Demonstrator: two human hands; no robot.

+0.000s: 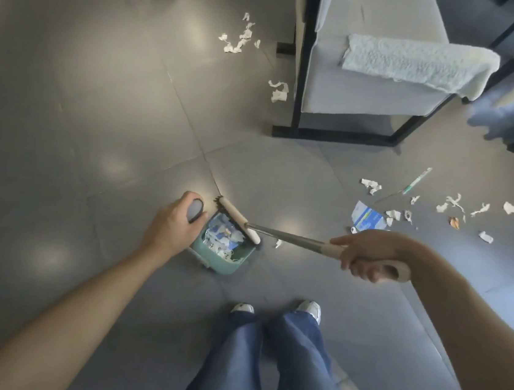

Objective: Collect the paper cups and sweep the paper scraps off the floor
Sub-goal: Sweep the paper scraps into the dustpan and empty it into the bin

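- The grey tile floor (pixel 98 112) carries paper scraps (pixel 237 37) beside the armchair (pixel 368 79).
- Left hand (pixel 175 224) grips the dustpan handle (pixel 195 211), steadying the green dustpan (pixel 225 266).
- Right hand (pixel 367 255) wraps the broom (pixel 240 221), pushing scraps in; more lie right of the dustpan.

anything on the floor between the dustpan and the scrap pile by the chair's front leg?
Head view: bare grey tile, only a grout seam, between the dustpan and the scrap pile beside the chair.

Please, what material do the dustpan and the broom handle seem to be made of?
The dustpan looks like moulded plastic: even matte green, rounded edges. The broom handle seems metal, a thin grey shaft with sheen, ending in a beige grip, probably plastic, held by the right hand.
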